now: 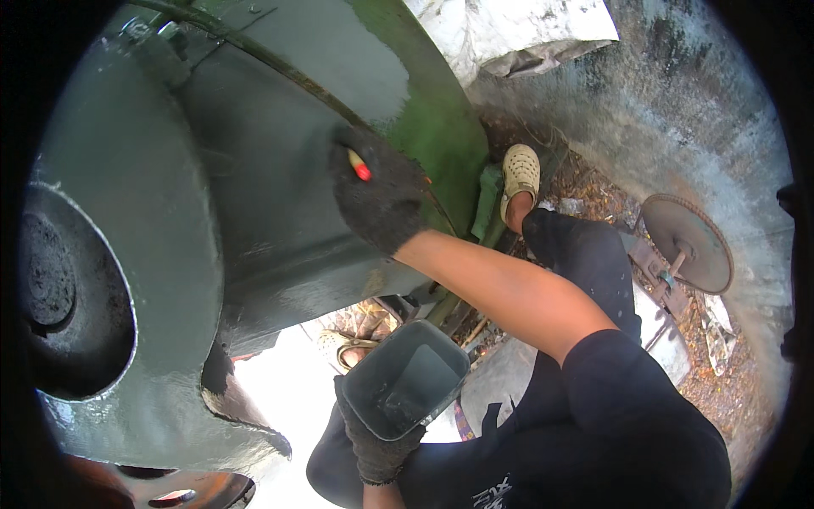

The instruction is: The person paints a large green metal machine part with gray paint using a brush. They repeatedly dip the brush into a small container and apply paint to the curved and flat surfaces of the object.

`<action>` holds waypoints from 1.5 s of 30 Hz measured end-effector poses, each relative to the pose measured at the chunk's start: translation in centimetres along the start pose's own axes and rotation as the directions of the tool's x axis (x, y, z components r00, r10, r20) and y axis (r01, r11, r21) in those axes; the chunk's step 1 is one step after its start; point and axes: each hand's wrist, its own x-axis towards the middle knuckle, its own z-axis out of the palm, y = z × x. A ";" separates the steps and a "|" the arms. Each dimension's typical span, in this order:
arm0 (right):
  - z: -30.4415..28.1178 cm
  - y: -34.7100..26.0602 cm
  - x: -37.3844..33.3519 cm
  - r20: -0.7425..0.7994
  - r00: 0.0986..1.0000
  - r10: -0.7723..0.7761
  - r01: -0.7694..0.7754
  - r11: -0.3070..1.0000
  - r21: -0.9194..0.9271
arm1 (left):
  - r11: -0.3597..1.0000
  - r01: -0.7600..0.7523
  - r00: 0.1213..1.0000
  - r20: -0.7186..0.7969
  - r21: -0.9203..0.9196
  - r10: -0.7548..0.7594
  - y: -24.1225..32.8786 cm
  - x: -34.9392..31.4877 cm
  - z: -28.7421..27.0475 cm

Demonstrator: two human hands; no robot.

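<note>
My right hand, in a dark knit glove, is closed around a paintbrush. Only the pale, red-tipped end of its handle shows; the bristles are hidden behind the glove. That hand is over a large curved metal panel, coated in glossy dark grey-green, with a patch of brighter green along its far right side. Lower down, my gloved left hand grips a rectangular plastic tub from below and its near side. Dark grey-green paint coats the inside of the tub.
A metal rod runs diagonally across the panel. At left is a round recessed opening in the painted body. A rusty disc on a shaft stands at right by a weathered wall. A white sheet hangs at the top.
</note>
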 end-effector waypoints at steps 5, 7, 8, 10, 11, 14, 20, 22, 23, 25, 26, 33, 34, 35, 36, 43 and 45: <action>2.4 -2.2 2.3 -0.175 0.837 -0.518 0.544 0.819 0.179 | 0.999 -0.019 1.000 -0.001 0.031 0.019 -0.3 0.4 0.2; 2.4 -2.5 1.8 -0.188 0.777 -0.601 0.630 0.735 0.250 | 0.998 -0.023 1.000 0.002 0.056 0.023 -0.6 0.4 0.2; 2.0 -2.4 1.0 -0.167 0.766 -0.621 0.642 0.720 0.263 | 0.997 -0.027 1.000 0.005 0.070 0.027 -0.6 0.2 0.1; 1.3 -1.5 0.5 -0.153 0.777 -0.610 0.627 0.729 0.276 | 0.993 -0.042 0.999 0.012 0.108 0.041 -0.7 0.0 0.1; 1.2 0.2 0.3 -0.157 0.800 -0.578 0.598 0.753 0.276 | 0.990 -0.052 0.999 0.020 0.130 0.050 -0.8 0.0 0.1; 0.0 5.5 -1.8 -0.100 0.913 -0.396 0.409 0.893 0.188 | 0.984 -0.069 0.997 0.036 0.163 0.064 -0.9 -0.2 0.3; -4.2 9.7 -7.0 0.126 0.989 -0.077 0.076 0.997 0.015 | 0.998 -0.016 1.000 0.007 0.056 0.015 -0.5 0.1 0.2; -6.4 8.5 -8.0 0.208 0.960 -0.189 0.177 0.982 0.072 | 0.999 -0.008 1.000 -0.001 0.033 0.008 -0.3 0.3 0.1; -7.6 7.7 -7.9 0.246 0.937 -0.247 0.227 0.968 0.106 | 1.000 -0.005 1.000 -0.006 0.020 0.005 -0.3 0.2 0.1; -10.2 7.2 -7.5 0.288 0.957 0.023 -0.118 0.941 0.318 | 1.000 0.004 1.000 -0.012 -0.008 -0.004 -0.1 0.4 0.0; -11.1 6.8 -6.8 0.290 0.953 0.088 -0.197 0.907 0.372 | 1.000 0.011 1.000 -0.017 -0.021 -0.011 0.1 0.5 0.0; -12.6 9.2 4.1 0.225 0.974 -0.034 0.062 0.991 -0.119 | 0.996 -0.042 0.998 -0.038 0.081 0.046 0.5 0.7 0.0; -11.7 10.5 5.4 0.308 0.932 -0.190 0.306 0.866 -0.394 | 0.999 -0.019 1.000 -0.014 0.045 0.020 0.6 0.9 0.0; -10.7 10.5 6.6 0.397 0.891 -0.218 0.415 0.744 -0.524 | 1.000 0.008 1.000 0.009 0.010 -0.008 0.7 1.1 -0.1; -9.7 10.3 7.8 0.481 0.842 -0.244 0.523 0.590 -0.616 | 0.999 0.035 0.999 0.033 -0.025 -0.034 0.9 1.3 -0.1; -6.2 3.7 10.4 0.310 0.945 -0.106 0.050 0.982 0.183 | 0.999 0.044 0.999 0.006 -0.021 -0.044 -0.8 0.5 0.4; -8.1 3.1 9.5 0.281 0.951 -0.131 0.036 0.946 0.321 | 0.998 0.049 0.999 0.022 -0.032 -0.049 -1.0 0.5 0.4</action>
